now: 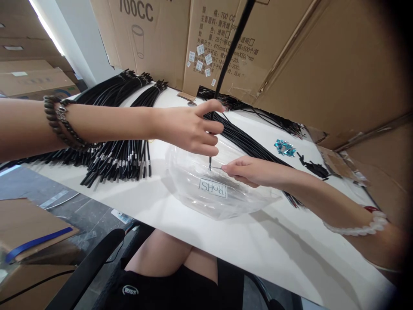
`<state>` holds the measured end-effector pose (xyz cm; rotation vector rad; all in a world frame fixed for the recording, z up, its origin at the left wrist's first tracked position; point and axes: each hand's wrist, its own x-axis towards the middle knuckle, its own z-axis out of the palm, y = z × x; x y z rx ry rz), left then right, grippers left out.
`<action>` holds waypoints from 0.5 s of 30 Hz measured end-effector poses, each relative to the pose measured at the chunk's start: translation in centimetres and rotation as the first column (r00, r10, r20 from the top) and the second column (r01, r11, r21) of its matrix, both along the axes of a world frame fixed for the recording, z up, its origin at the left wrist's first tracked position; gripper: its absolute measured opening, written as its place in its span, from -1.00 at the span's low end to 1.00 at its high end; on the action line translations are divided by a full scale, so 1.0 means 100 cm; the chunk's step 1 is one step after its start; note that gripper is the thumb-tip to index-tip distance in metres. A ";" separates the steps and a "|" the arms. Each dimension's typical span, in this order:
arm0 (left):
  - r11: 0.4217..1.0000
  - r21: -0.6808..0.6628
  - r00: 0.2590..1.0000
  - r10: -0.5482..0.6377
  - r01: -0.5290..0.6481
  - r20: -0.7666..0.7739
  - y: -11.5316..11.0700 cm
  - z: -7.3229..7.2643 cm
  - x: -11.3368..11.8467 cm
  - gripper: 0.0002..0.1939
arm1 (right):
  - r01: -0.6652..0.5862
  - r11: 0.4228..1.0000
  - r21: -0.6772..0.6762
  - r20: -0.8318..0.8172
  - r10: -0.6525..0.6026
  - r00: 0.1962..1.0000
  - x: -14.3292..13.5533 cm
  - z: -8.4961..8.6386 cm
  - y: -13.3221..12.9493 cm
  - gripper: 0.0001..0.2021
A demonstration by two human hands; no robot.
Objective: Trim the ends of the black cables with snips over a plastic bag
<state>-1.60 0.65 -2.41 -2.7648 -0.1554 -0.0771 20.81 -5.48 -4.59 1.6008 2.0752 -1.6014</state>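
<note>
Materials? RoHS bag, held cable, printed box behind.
RoHS bag: likely thin plastic film, glossy; see-through, with wrinkle highlights.
Held cable: probably plastic or rubber jacket, smooth black; silvery lower end hints at metal inside.
Printed box: seemingly matte cardboard; brown, ink-printed panels.

left hand point(190, 129) gripping cable point(232, 51), bag point(187, 181) beneath

Two hands are seen: one left hand point(190, 129), one right hand point(250, 170). One black cable point(235, 41) and one thin strand point(217, 168) are held. One clear bag point(219, 209), one foil scrap pile point(285, 147), one black offcut heap point(316, 168) and three tied cable bundles point(160, 87) are counted on one counter point(142, 202). Seven small stickers point(208, 59) are tallied. Bundled cables are too overlapped to be counted singly.
</note>
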 end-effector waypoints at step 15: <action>0.987 -0.161 1.000 -0.010 0.010 0.004 -0.019 0.013 0.023 -0.58 | 0.690 0.388 0.611 -0.771 0.095 0.630 -0.049 0.048 -0.007 -0.70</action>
